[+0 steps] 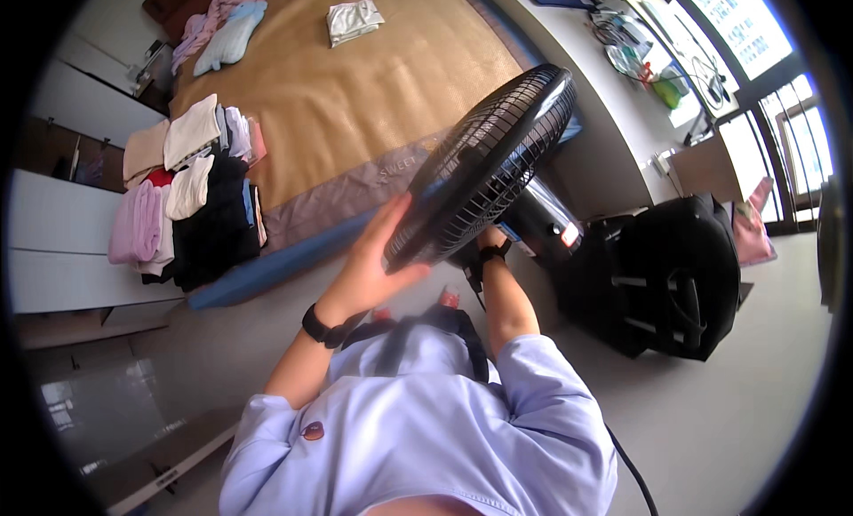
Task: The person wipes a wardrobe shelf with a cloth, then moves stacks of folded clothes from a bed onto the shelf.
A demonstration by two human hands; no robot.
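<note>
A black electric fan (pixel 484 165) stands tilted in front of me, with its round wire guard turned partly to the left. My left hand (pixel 373 258) grips the near rim of that guard, thumb on one side and fingers along the other. Below the fan head, my right hand (pixel 491 238) reaches in behind it, close to the motor housing (pixel 542 218). Most of its fingers are hidden by the guard, so what they touch does not show. Each wrist wears a dark band.
A bed with a tan mat (pixel 355 116) lies ahead, with folded clothes (pixel 204 192) stacked at its left corner and a folded white cloth (pixel 354 22) farther back. A black backpack (pixel 666 276) stands at the right. Beyond it, a desk (pixel 613 99) holds cables and bags.
</note>
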